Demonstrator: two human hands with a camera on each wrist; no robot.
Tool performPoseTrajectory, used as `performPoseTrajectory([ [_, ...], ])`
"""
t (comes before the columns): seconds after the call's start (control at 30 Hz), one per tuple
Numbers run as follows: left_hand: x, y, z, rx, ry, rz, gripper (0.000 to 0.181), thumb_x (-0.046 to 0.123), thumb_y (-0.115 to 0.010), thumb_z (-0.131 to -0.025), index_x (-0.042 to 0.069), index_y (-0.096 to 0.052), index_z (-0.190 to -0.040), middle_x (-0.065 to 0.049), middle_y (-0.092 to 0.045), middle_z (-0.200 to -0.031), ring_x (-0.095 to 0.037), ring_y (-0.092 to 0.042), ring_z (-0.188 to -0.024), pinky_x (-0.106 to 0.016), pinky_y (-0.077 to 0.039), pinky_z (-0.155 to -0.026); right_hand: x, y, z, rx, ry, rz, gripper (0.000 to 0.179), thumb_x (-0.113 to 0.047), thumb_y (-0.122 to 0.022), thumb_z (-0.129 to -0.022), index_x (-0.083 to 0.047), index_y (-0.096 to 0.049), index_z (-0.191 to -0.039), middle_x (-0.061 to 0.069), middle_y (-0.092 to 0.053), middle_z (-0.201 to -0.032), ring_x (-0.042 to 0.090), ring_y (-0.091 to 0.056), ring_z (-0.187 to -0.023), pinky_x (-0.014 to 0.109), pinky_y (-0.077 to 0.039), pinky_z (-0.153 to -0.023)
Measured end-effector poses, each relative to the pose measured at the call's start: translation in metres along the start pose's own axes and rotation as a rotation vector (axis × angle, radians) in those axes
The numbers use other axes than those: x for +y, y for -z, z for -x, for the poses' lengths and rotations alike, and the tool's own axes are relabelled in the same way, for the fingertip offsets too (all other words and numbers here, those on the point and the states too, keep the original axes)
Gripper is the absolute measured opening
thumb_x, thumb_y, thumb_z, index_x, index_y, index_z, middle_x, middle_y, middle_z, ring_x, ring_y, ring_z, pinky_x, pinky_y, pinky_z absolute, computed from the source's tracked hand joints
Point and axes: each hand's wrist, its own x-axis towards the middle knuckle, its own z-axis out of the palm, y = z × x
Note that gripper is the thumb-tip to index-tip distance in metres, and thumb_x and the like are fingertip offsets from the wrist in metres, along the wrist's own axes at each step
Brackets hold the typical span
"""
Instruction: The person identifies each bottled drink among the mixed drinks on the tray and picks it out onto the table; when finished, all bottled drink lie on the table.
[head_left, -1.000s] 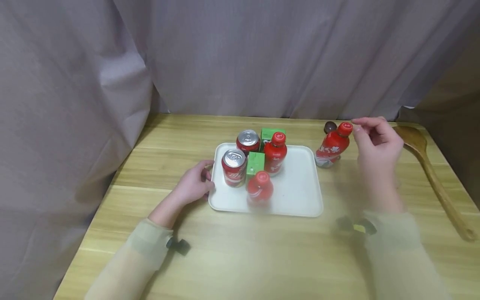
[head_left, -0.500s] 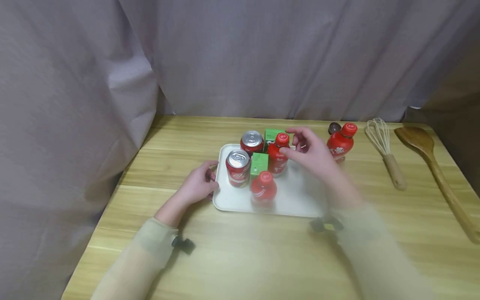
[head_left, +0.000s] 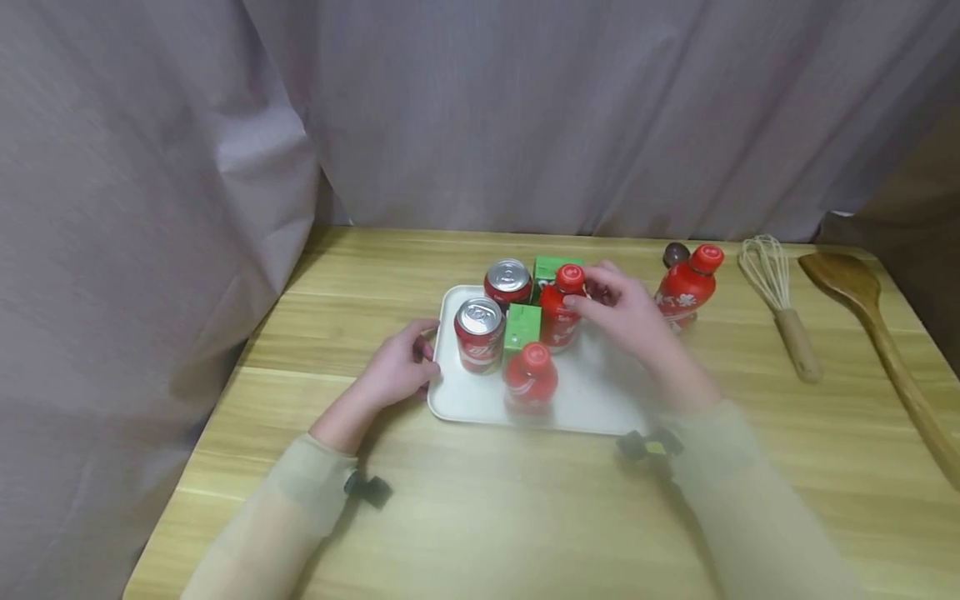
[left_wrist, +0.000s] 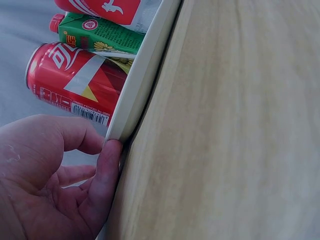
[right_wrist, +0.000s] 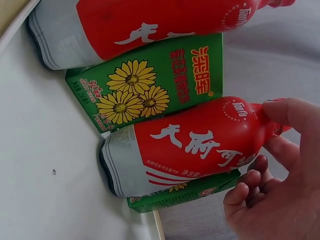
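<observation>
My left hand [head_left: 393,367] pinches the left rim of a white tray [head_left: 592,404], thumb and finger on its edge in the left wrist view. With thumb and fingertips, my right hand [head_left: 633,321] holds the neck of a red bottle [right_wrist: 195,147] that stands on the tray. Beside it are green drink cartons, one in front [head_left: 522,327] and one behind [head_left: 557,265]. Two red soda cans, a near one [head_left: 480,337] and a far one [head_left: 507,283], stand at the tray's left. Another red bottle [head_left: 531,379] stands near the tray's front edge.
Right of the tray stands a third red bottle [head_left: 686,287], with a small dark round object [head_left: 676,254] behind it. A whisk [head_left: 783,312] and a wooden spoon [head_left: 877,333] lie farther right. Grey curtain [head_left: 525,117] hangs behind the table.
My right hand has left the third bottle and moved left to the bottle on the tray, now holding its neck. The whisk has come into sight. My left hand stays at the tray.
</observation>
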Motion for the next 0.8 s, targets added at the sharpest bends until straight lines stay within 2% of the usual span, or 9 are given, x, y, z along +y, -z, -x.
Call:
performPoseTrajectory([
  [0.23,0.0000,-0.0005,0.0001,-0.005,0.000,0.006,0.079,-0.005,-0.065,-0.080,0.011,-0.042,-0.154,-0.014,-0.058,-0.105,-0.025,-0.061,-0.079,-0.038,-0.066,-0.056,-0.0003,-0.0017,-0.0003,0.027,-0.039,0.005,0.042,-0.034,-0.076,-0.094,-0.017,-0.067,-0.131,0.007,-0.054,-0.108,0.024,-0.049,-0.097,0.024,-0.047,-0.070],
  [0.47,0.0010,-0.0001,-0.0008,-0.001,0.000,0.003,0.078,-0.005,-0.065,-0.080,0.010,-0.043,-0.154,-0.014,-0.058,-0.104,-0.025,-0.061,-0.080,-0.038,-0.066,-0.056,-0.0031,-0.0055,-0.0004,0.050,-0.087,0.022,0.052,-0.038,-0.080,-0.090,-0.014,-0.059,-0.131,0.009,-0.053,-0.108,0.025,-0.047,-0.099,0.027,-0.046,-0.073],
  [0.7,0.0010,-0.0008,-0.0002,0.000,0.003,0.000,0.078,-0.004,-0.065,-0.080,0.010,-0.043,-0.154,-0.014,-0.058,-0.104,-0.025,-0.061,-0.077,-0.038,-0.066,-0.056,0.0039,-0.0012,0.0006,-0.002,0.050,0.000,0.046,-0.018,-0.072,-0.096,-0.012,-0.062,-0.140,0.010,-0.050,-0.108,0.025,-0.045,-0.096,0.026,-0.044,-0.069],
  [0.8,0.0017,-0.0003,0.0002,-0.001,0.005,-0.004,0.079,-0.005,-0.065,-0.080,0.010,-0.043,-0.154,-0.014,-0.058,-0.104,-0.025,-0.061,-0.077,-0.037,-0.066,-0.056,0.0049,0.0001,0.0007,-0.012,0.057,-0.004,0.044,-0.019,-0.072,-0.096,-0.015,-0.065,-0.139,0.010,-0.049,-0.108,0.023,-0.045,-0.096,0.024,-0.044,-0.067],
])
